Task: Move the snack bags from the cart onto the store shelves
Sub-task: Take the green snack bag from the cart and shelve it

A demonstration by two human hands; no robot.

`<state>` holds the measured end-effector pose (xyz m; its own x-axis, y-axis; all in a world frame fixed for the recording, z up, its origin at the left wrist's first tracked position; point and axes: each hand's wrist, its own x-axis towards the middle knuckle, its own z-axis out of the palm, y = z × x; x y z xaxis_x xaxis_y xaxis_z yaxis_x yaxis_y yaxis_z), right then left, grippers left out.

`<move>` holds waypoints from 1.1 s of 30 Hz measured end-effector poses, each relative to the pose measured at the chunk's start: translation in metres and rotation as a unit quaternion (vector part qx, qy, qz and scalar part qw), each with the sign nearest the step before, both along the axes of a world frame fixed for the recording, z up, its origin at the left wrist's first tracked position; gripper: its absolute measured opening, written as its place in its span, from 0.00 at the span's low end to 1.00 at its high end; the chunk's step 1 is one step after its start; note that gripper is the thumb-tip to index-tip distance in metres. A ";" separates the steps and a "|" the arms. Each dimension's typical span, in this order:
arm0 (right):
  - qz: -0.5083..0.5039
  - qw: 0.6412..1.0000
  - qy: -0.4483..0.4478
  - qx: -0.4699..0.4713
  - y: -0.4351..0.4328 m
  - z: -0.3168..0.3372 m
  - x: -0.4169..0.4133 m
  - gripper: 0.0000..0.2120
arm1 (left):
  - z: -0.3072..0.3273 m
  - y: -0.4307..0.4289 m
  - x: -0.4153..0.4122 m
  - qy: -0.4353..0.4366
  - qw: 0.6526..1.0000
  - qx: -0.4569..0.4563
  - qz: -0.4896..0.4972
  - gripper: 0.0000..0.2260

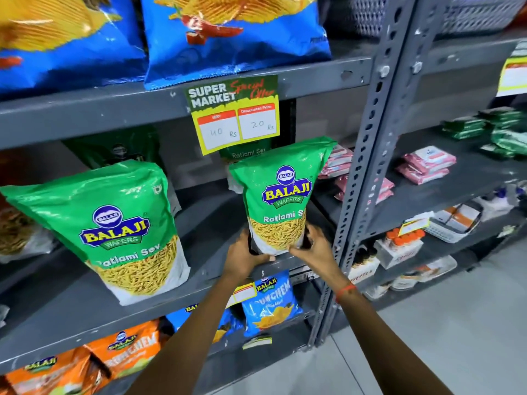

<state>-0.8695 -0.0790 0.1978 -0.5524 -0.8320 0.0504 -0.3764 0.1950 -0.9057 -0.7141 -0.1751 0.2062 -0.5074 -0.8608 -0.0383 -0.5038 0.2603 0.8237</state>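
While you seat green sev bag [278, 201] upright on middle shelf [199, 269], left hand [242, 256] and right hand [312, 248] each keep grip closed on base. Matching bag [114, 232] stands left. Cart unseen; remainder unknown.

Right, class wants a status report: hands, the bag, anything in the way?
Left hand and right hand gripping base of green Ratlami Sev bag. Bag upright at middle shelf edge. Price sign hangs just above; not touching.
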 end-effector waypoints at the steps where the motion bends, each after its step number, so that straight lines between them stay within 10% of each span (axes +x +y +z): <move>1: -0.006 1.000 -0.005 -0.004 0.001 -0.001 -0.001 0.31 | 0.001 0.000 -0.003 -0.001 1.000 0.000 -0.004 0.40; 17: -0.087 0.996 0.000 -0.027 -0.001 -0.001 0.006 0.42 | 0.002 0.007 -0.037 -0.070 0.996 -0.049 -0.013 0.37; 33: -0.129 0.990 -0.038 0.029 -0.008 -0.003 0.001 0.27 | 0.004 0.006 -0.035 -0.098 0.994 -0.043 -0.022 0.38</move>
<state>-0.8686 -0.0873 0.1947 -0.7478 -0.6625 -0.0422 -0.2392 0.3282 -0.9138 -0.7491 -0.1692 0.2105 -0.5355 -0.8418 -0.0680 -0.6385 0.3508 0.6850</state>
